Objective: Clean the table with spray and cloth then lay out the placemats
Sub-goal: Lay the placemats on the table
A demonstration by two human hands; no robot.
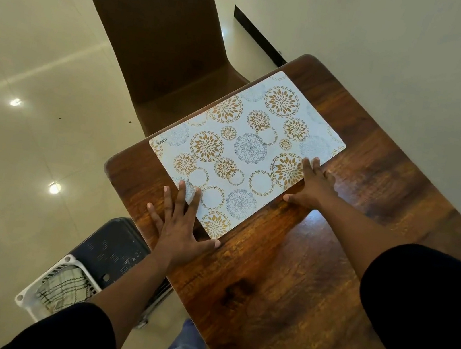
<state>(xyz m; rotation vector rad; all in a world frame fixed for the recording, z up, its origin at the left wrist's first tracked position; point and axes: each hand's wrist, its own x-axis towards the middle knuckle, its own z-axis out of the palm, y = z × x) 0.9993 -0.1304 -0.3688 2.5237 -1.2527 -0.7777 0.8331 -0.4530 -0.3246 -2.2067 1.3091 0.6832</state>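
Note:
A white placemat (244, 152) printed with gold and blue flower circles lies flat at the far end of the dark wooden table (280, 288). My left hand (181, 227) rests flat with spread fingers on the mat's near left corner, partly on the wood. My right hand (312, 184) lies flat on the mat's near right edge, fingers pointing away from me. Neither hand holds anything. No spray bottle or cloth shows on the table.
A brown chair (165, 43) stands at the table's far end. Left of the table on the tiled floor sits a white basket (62, 277) holding checked fabric, beside a dark bin (111, 249). A pale wall (408, 51) runs along the table's right side.

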